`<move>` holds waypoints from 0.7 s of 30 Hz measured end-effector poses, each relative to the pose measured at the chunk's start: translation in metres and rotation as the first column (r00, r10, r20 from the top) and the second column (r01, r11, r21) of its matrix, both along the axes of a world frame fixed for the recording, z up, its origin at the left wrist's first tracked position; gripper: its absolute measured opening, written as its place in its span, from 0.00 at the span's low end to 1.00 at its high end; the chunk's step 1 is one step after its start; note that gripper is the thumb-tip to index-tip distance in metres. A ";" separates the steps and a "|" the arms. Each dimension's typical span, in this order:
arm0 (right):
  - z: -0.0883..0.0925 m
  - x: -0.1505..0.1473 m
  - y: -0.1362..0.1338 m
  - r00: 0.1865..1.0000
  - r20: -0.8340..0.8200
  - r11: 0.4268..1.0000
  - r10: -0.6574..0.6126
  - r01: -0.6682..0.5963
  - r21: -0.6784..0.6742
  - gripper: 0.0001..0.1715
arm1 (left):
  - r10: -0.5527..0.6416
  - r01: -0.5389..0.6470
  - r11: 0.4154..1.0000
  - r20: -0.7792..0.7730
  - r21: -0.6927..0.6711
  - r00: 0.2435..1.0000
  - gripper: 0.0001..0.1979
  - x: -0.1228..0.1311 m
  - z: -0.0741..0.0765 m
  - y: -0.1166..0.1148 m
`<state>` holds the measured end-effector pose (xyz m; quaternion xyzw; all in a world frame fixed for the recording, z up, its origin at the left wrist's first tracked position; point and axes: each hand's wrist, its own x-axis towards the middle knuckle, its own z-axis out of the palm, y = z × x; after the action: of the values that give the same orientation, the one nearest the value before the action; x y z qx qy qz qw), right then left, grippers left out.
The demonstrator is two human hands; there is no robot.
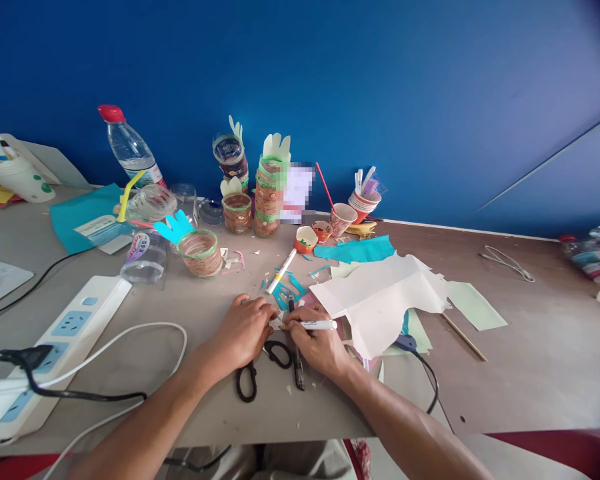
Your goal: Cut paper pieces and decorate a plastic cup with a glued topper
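My right hand (320,343) is closed around a white marker (320,325), its tip end pointing left toward my other hand. My left hand (245,327) has its fingers curled down close to the marker tip. A small pale paper scrap (279,323) shows between the two hands; whatever is under the left fingers is hidden. Black-handled scissors (247,383) lie partly beneath my left hand. Beside my right hand lies a dark pen (299,367). Another white marker (281,272) rests just beyond the hands, among blue paper scraps (296,287).
White paper (380,300) covers the area right of the hands, with a wooden stick (464,338) beyond it. Twine-wrapped jars (200,253) and paper cups (343,219) stand behind. A power strip (75,333) with cables lies left. A bottle (133,150) stands near the blue wall.
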<state>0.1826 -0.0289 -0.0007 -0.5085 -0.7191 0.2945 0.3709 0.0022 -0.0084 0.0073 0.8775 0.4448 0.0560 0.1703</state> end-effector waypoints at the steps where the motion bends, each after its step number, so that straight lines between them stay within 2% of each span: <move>1: 0.000 0.000 0.000 1.000 -0.013 1.000 -0.005 0.005 -0.007 0.13 | -0.002 0.002 1.000 0.004 0.003 1.000 0.09 0.000 0.000 0.000; 9: -0.002 0.001 0.001 0.998 -0.045 0.997 -0.045 0.042 -0.067 0.12 | 0.003 -0.003 1.000 0.002 0.007 1.000 0.08 0.000 0.000 0.000; 21: 0.001 0.001 0.002 0.997 -0.075 0.997 -0.020 0.014 -0.081 0.12 | 0.008 -0.008 1.000 0.011 -0.004 1.000 0.08 0.001 0.002 0.000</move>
<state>0.1838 -0.0270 0.0004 -0.5178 -0.6877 0.3388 0.3796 0.0029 -0.0082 0.0095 0.8750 0.4477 0.0605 0.1742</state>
